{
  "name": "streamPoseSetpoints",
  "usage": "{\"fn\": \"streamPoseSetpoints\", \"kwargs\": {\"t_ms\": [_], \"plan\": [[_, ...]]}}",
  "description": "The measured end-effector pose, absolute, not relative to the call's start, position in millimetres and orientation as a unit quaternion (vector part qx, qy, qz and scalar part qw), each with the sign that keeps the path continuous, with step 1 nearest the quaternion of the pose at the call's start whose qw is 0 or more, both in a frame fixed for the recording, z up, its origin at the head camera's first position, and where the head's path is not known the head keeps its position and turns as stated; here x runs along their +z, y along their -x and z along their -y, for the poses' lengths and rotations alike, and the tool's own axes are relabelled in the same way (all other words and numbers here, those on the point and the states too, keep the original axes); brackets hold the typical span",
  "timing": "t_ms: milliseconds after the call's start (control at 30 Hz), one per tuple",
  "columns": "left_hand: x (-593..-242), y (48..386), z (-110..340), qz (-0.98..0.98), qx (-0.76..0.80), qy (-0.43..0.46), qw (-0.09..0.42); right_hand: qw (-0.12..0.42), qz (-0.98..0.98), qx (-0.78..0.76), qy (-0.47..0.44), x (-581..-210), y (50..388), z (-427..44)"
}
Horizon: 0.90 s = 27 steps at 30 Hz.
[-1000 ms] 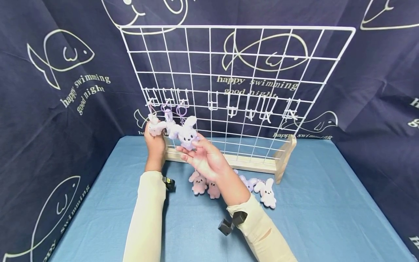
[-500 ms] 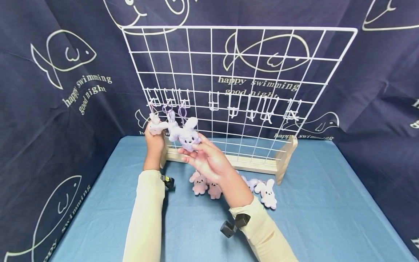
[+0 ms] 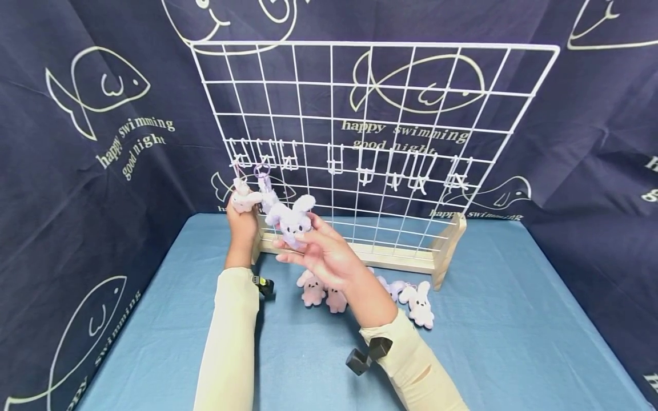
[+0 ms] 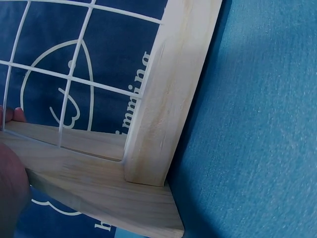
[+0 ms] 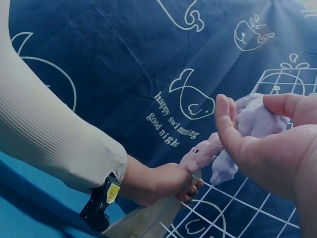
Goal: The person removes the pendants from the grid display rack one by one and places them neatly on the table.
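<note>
My right hand (image 3: 334,257) pinches a lilac plush bunny keychain (image 3: 295,222) between thumb and fingers, in front of the left part of a white wire grid rack (image 3: 349,121). In the right wrist view, the same bunny (image 5: 260,116) hides part of the grid; its ring is out of sight. My left hand (image 3: 243,228) grips the rack's left side, with fingertips (image 4: 19,115) showing behind the wires. A pale pink bunny (image 3: 245,200) hangs from the leftmost hook in front of that hand. Beside it, another lilac bunny (image 3: 267,197) hangs by a purple ring.
Several wire hooks (image 3: 365,176) line the grid to the right. The rack stands on a wooden base (image 3: 396,260) with an end leg (image 3: 449,248). On the blue cloth (image 3: 303,354) lie pink bunnies (image 3: 312,290), a partly covered lilac one (image 3: 393,290) and a whitish one (image 3: 419,305).
The held lilac bunny's purple ring was at the third hook and no longer shows there. My right hand has drawn the bunny slightly down. My left hand has stayed in place.
</note>
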<state>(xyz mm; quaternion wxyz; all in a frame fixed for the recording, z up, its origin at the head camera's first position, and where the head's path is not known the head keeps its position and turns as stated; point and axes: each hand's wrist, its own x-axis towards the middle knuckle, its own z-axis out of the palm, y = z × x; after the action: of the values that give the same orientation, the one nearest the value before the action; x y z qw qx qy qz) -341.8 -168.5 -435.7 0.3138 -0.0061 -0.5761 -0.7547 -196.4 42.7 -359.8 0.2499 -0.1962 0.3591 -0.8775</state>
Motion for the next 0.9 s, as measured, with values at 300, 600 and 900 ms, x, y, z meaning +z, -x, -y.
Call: {"fn": "streamPoseSetpoints", "kwargs": {"t_ms": [300,600,900], "plan": [[-436,343,167,0.564,-0.766,-0.001,0.308,0.217,-0.461,-0.848,0.146,-363,198,-34],[-437,342,167,0.555,-0.771,0.004,0.312,0.194,-0.532,-0.816,0.112,-375,204,-29],[-437,342,167,0.559,-0.767,0.0,0.314,0.157,-0.617,-0.765,0.094,-387,213,-29]]}}
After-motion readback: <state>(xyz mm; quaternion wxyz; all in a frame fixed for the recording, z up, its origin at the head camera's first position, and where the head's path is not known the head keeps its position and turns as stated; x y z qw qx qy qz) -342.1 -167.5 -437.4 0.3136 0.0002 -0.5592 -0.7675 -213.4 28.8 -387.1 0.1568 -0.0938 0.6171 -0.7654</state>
